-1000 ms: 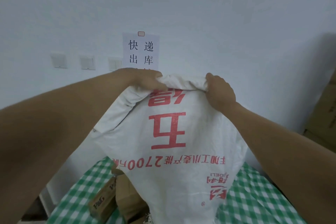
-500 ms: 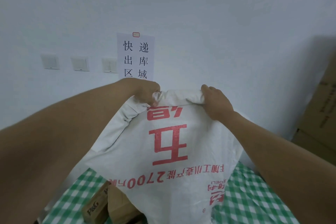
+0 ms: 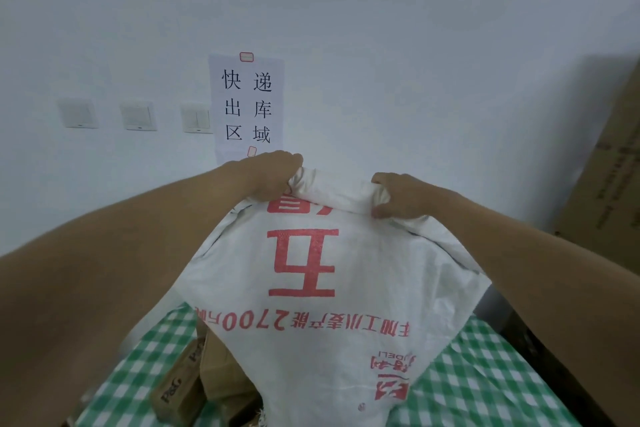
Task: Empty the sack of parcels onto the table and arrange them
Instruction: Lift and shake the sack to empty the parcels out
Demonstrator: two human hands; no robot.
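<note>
A white woven sack (image 3: 311, 288) with red print hangs upside down over a table with a green-checked cloth (image 3: 485, 385). My left hand (image 3: 273, 177) grips the bunched top edge of the sack on the left, and my right hand (image 3: 398, 198) grips it on the right, both held high in front of the wall. Brown cardboard parcels (image 3: 194, 381) lie on the cloth at the sack's lower left, partly hidden under its open mouth. Whatever is still inside the sack is hidden.
A white wall stands close behind the table, with a paper sign (image 3: 247, 107) and three light switches (image 3: 138, 116). Large cardboard boxes (image 3: 609, 184) stand at the right. The table's far edge runs close to the wall.
Both hands and the sack's gripped edge have come lower against the wall, uncovering the whole paper sign. The sack stays inverted, with the parcels below it on the cloth.
</note>
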